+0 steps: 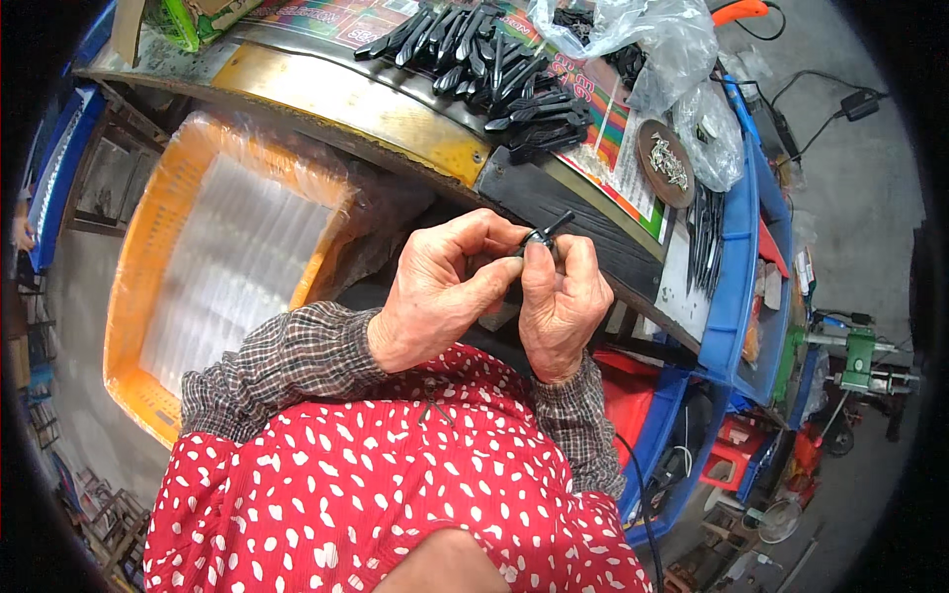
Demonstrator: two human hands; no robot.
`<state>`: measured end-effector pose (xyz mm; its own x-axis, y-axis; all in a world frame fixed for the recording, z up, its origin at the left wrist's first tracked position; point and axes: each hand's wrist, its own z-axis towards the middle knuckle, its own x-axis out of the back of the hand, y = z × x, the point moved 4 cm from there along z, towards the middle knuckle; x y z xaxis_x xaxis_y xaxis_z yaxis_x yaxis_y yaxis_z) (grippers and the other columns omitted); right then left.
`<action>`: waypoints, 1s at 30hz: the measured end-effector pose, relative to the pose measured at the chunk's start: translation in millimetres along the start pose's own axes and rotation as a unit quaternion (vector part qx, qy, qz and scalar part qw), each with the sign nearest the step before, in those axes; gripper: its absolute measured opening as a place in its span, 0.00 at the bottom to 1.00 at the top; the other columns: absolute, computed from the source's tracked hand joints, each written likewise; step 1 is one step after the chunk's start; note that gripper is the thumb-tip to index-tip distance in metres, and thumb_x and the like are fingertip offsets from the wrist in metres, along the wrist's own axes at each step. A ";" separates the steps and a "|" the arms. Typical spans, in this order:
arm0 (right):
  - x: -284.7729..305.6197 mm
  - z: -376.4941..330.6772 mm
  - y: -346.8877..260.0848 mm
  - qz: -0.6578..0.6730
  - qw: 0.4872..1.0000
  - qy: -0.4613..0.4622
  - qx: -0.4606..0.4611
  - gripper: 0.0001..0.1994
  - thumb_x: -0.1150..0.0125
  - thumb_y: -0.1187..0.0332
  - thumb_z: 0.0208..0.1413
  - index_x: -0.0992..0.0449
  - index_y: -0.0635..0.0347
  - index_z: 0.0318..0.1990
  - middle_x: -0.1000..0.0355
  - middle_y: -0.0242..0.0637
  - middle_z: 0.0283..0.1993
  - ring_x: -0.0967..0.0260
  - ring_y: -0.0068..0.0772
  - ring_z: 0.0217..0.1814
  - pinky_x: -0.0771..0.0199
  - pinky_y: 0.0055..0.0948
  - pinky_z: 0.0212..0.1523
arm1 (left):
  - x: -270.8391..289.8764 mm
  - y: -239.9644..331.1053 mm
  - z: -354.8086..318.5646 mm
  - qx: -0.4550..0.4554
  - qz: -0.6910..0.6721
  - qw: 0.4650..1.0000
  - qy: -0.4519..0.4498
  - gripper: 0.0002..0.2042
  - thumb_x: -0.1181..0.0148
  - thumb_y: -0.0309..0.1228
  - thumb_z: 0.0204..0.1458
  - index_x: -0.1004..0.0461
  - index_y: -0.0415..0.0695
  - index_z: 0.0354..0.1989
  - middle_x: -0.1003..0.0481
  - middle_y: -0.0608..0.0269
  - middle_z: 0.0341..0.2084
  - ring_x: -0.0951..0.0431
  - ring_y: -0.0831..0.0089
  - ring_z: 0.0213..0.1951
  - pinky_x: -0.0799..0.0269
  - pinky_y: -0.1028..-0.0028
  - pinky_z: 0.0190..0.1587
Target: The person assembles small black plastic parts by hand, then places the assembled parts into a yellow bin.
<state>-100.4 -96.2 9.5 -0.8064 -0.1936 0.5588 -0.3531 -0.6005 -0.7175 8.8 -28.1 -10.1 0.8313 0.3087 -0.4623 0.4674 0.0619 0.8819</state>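
In front of my lap, a small black plastic part with a thin stem [560,222] is pinched between both hands. My left hand [432,287] grips it with thumb and forefinger from the left. From the other side, the thumb and fingers of my right hand [565,306] press on the same part. Fingertips cover most of its body, so its full shape is hidden. Just beyond the hands lies a black wooden block [593,237] at the bench edge. Farther off, a heap of black plastic pieces [484,59] lies on printed cardboard.
A round brown dish [652,188] holds small silvery metal pieces. Slim black pieces [704,237] lie beside a blue tray [736,287]. Transparent plastic bags [682,69] rest at the back. An orange crate [129,326] lined with plastic stands left, below the bench.
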 end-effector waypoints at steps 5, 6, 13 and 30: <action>-4.0 -0.2 5.1 0.053 0.998 0.011 -0.035 0.12 0.41 0.65 0.56 0.33 0.64 0.27 0.38 0.39 0.18 0.38 0.34 0.17 0.37 0.30 0.20 | -2.5 -2.2 0.6 -0.029 0.038 0.999 0.017 0.09 0.45 0.21 0.53 0.28 0.35 0.42 0.26 0.68 0.30 0.32 0.89 0.26 0.34 0.86 0.27; -4.7 0.3 7.7 0.079 0.995 0.005 -0.065 0.13 0.42 0.65 0.56 0.33 0.64 0.27 0.38 0.39 0.18 0.39 0.33 0.16 0.38 0.29 0.20 | -2.5 -3.4 1.3 -0.049 0.060 0.997 0.029 0.09 0.45 0.20 0.53 0.28 0.35 0.42 0.26 0.68 0.30 0.32 0.89 0.26 0.34 0.86 0.27; -3.5 7.3 0.3 0.052 0.999 -0.009 0.001 0.14 0.41 0.61 0.56 0.33 0.65 0.32 0.35 0.41 0.23 0.36 0.29 0.19 0.35 0.30 0.21 | 4.8 -2.6 1.8 -0.004 -0.008 1.000 0.022 0.08 0.44 0.20 0.52 0.28 0.36 0.41 0.27 0.70 0.29 0.33 0.90 0.25 0.36 0.87 0.26; -10.6 -3.6 3.3 0.054 0.996 0.017 -0.068 0.13 0.48 0.65 0.60 0.34 0.63 0.27 0.42 0.22 0.21 0.48 0.13 0.23 0.47 0.18 0.22 | 4.4 -4.6 -2.9 -0.071 0.028 0.996 0.034 0.09 0.46 0.20 0.53 0.28 0.35 0.43 0.27 0.69 0.30 0.34 0.89 0.25 0.37 0.85 0.25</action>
<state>-94.7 -93.3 -0.3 -0.8581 -0.2229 0.4626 -0.3225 -0.4671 -0.8233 9.5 -24.3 -15.9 0.8301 0.3797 -0.4084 0.3693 0.1746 0.9128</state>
